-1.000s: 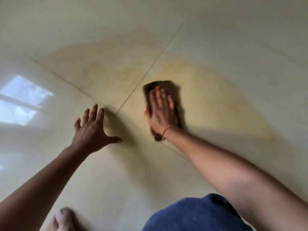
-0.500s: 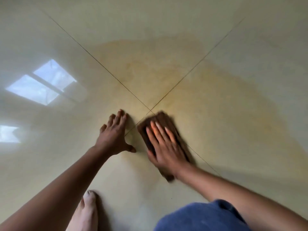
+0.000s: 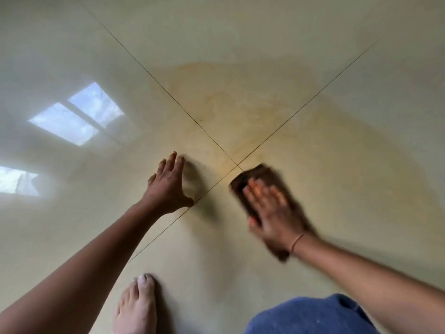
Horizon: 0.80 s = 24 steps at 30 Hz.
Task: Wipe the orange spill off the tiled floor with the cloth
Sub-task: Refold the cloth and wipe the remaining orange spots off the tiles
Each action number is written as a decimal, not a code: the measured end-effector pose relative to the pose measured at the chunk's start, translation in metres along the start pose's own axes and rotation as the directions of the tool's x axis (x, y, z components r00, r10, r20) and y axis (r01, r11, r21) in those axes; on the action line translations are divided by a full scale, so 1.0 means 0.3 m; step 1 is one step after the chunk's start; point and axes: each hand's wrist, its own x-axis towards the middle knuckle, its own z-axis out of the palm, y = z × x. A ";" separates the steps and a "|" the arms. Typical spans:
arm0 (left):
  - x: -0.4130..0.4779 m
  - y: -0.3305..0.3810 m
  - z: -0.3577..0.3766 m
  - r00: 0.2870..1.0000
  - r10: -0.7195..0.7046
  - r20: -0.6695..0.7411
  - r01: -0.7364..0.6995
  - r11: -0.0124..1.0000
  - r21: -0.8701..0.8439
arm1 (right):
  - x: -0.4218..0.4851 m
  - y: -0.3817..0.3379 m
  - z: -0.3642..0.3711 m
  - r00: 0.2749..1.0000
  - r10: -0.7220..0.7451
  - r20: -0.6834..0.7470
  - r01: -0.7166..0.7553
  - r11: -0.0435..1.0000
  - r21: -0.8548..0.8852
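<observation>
In the head view, the right hand (image 3: 272,208) lies flat with fingers straight on the dark brown cloth (image 3: 255,175), pressing it to the tiled floor (image 3: 265,32) just at four o'clock from the grout crossing (image 3: 237,163). Both are blurred, so finer finger detail cannot be told. The left hand (image 3: 168,186) is spread open with its palm on the floor at eight o'clock from that crossing, holding nothing and seemingly propping the body. The orange spill (image 3: 240,116) fans out as a thin film from the crossing toward twelve and three o'clock, over several tiles and well beyond the cloth. The main risk, I judge, is smearing. One small cloth that looks already dark may push the colour outward rather than lift it, and the grout lines could hold the stain. The glossy surface also looks slick, so the bracing left hand or the bare foot (image 3: 137,307) at six o'clock could slide if the wet film reaches them. The blue garment (image 3: 310,314) at five o'clock could pick up colour.
</observation>
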 end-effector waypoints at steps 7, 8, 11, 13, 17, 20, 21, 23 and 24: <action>0.127 -0.067 -0.078 0.986 -0.164 -0.016 0.161 0.980 -0.114 | 0.686 -0.030 -0.067 0.866 0.494 -0.080 -0.489 0.869 0.074; 0.125 -0.076 -0.084 0.986 -0.168 -0.006 0.166 0.982 -0.091 | 0.704 -0.127 -0.051 0.927 0.371 -0.061 -0.367 0.928 0.062; 0.106 -0.108 -0.075 0.989 -0.149 -0.006 0.149 0.988 -0.048 | 0.576 -0.277 -0.006 0.996 -0.051 0.073 0.050 0.999 0.006; 0.098 -0.131 -0.066 0.991 -0.137 0.004 0.137 0.988 -0.070 | 0.570 -0.196 -0.027 0.964 -0.241 0.108 0.243 0.970 -0.002; 0.103 -0.138 -0.052 0.993 -0.113 0.032 0.116 0.985 -0.129 | 0.851 -0.109 -0.081 0.975 0.221 -0.031 -0.221 0.975 0.006; 0.107 -0.135 -0.045 0.992 -0.120 0.030 0.123 0.982 -0.146 | 0.904 -0.294 -0.047 0.982 0.188 -0.007 -0.188 0.982 -0.017; 0.108 -0.136 -0.043 0.993 -0.112 0.026 0.114 0.983 -0.142 | 0.862 -0.333 -0.026 0.998 0.029 0.061 -0.027 0.999 -0.040; 0.106 -0.132 -0.047 0.993 -0.112 0.030 0.115 0.985 -0.129 | 0.777 -0.290 -0.023 0.955 -0.259 0.143 0.268 0.963 -0.044; 0.105 -0.132 -0.051 0.992 -0.122 0.034 0.126 0.985 -0.120 | 0.775 -0.226 -0.042 0.946 -0.294 0.136 0.303 0.952 -0.046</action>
